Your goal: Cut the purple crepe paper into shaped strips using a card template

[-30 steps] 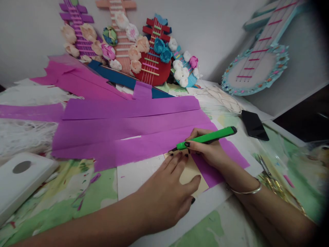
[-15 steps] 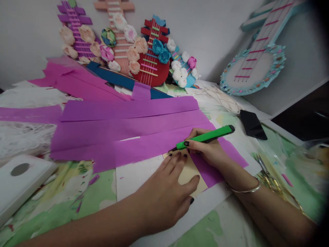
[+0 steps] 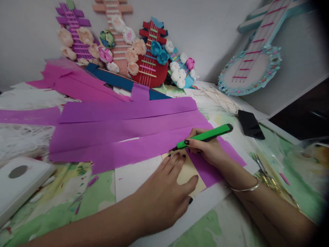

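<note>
My right hand is closed round a green utility knife. The knife's tip points down and left, at the top edge of a pale yellow card. Spread flat on that card, my left hand has its fingertips close to the blade. Purple crepe paper lies in a wide sheet beyond both hands, with a part of it under the card and my right hand. A white board is beneath the paper and the card.
Decorated paper guitars, a red one among them, lean on the wall behind. A black phone and gold-handled scissors lie at the right. A white box stands at the left, near white shredded strands. Pink paper lies further back.
The whole view has shifted slightly. My left hand stays flat on the card, and the knife tip is at nearly the same place by the card's top edge.
</note>
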### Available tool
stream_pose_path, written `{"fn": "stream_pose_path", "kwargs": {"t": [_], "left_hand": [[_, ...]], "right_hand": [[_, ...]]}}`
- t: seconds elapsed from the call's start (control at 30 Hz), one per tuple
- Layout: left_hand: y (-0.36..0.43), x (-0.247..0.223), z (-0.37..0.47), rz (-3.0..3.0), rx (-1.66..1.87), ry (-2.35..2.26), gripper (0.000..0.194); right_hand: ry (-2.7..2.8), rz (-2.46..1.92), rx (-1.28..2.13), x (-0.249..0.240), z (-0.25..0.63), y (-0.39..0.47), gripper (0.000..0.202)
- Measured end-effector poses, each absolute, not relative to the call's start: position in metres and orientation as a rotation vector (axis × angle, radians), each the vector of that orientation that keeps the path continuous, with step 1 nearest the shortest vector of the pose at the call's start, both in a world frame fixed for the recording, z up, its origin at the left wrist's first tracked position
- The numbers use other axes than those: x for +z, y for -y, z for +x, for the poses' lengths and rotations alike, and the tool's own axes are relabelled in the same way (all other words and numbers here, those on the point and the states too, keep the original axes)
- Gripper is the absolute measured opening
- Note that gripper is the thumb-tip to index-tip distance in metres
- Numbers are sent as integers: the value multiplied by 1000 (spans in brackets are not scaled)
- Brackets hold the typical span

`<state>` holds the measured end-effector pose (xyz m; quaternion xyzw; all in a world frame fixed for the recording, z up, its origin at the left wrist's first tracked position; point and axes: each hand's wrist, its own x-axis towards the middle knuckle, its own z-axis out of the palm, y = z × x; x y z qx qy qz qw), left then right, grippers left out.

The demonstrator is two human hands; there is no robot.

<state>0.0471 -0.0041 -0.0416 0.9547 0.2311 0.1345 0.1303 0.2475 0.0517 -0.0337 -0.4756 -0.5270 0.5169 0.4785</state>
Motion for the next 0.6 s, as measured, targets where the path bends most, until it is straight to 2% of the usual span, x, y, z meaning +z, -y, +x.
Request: {"fn": "stream_pose_path", "kwargs": {"t": [0.6], "left_hand": [[4, -39, 47, 2770, 390, -683, 45]], "right_hand": [[1266, -1160, 1255, -32, 253, -55, 18]]}}
